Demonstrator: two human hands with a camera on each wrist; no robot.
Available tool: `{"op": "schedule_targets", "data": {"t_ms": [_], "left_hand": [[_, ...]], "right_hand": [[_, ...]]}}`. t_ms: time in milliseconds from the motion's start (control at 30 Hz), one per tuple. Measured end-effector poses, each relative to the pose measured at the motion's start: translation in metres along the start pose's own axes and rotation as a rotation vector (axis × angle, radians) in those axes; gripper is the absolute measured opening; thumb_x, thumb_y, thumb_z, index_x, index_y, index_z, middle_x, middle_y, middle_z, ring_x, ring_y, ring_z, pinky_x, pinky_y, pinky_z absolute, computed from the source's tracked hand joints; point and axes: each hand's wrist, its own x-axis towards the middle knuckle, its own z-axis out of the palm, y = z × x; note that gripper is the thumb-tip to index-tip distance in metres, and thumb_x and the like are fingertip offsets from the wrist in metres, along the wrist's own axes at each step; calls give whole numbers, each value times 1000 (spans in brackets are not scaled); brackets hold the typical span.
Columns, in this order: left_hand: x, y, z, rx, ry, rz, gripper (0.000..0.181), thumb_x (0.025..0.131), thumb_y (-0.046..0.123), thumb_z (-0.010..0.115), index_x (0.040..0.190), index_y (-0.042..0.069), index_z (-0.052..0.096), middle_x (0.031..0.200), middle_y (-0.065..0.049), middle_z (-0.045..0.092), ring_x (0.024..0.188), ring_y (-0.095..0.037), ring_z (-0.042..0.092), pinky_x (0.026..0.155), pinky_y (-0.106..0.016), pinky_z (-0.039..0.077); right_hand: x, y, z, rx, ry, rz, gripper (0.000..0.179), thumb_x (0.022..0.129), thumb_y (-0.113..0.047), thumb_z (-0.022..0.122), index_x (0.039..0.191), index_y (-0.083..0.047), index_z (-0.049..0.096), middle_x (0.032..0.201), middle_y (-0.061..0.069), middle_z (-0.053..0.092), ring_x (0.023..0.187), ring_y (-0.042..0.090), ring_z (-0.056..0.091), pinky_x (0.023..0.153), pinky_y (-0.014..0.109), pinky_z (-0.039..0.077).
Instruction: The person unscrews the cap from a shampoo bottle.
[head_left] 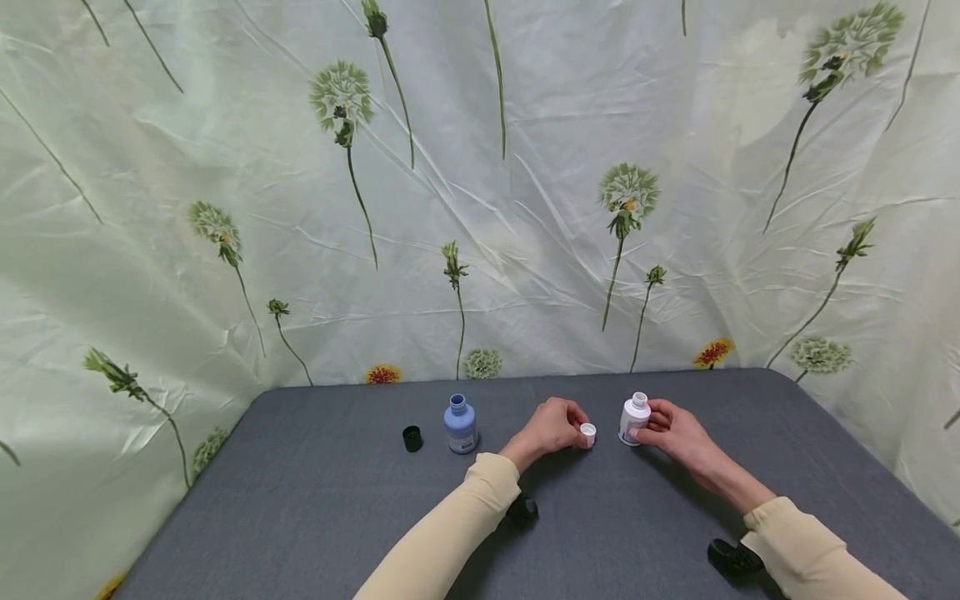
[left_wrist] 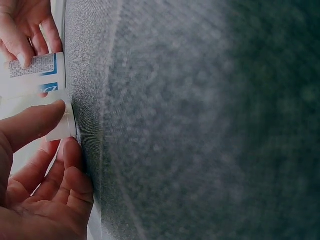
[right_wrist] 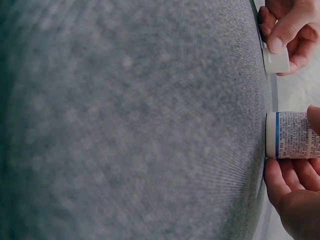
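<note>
My left hand (head_left: pixel 553 427) pinches a small white bottle cap (head_left: pixel 588 433) between thumb and fingers, its hollow side facing up. In the left wrist view the cap (left_wrist: pixel 63 125) sits right at the cloth surface. To the right, my right hand (head_left: pixel 678 435) grips a white bottle (head_left: pixel 635 419) by its side, thumb on the front and fingers behind. The bottle stands upright with its neck uncovered. Its printed label with a blue band (right_wrist: pixel 295 135) shows in the right wrist view, the base at the cloth. A short gap separates cap and bottle.
A blue bottle (head_left: pixel 461 427) with an uncovered neck stands left of my left hand. Beside it lies a black cap (head_left: pixel 412 438). Grey cloth (head_left: pixel 300 500) covers the table, and a flower-printed curtain (head_left: pixel 525 250) hangs behind its far edge.
</note>
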Motion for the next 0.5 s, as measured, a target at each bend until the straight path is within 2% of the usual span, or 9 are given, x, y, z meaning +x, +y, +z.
{"op": "schedule_targets", "data": {"t_ms": [300,500], "left_hand": [[0,-2,-1,-9,9,19,20,74,1,83,91,5,73,70,5,56,61,-7,48,57,-20,40],[-5,-5,-6,-149,-16,8,26,75,1,82,99,3,72,74,3,57,59,-8,51,54,-21,42]], "right_hand": [[1,1,-3,-21,-12,9,61,92,-12,70,136,15,37,132,33,52,121,40,53,91,39,51],[-4,0,-5,-15,-8,31,66,91,-14,72,138,14,37,132,32,53,118,36,56,88,32,51]]}}
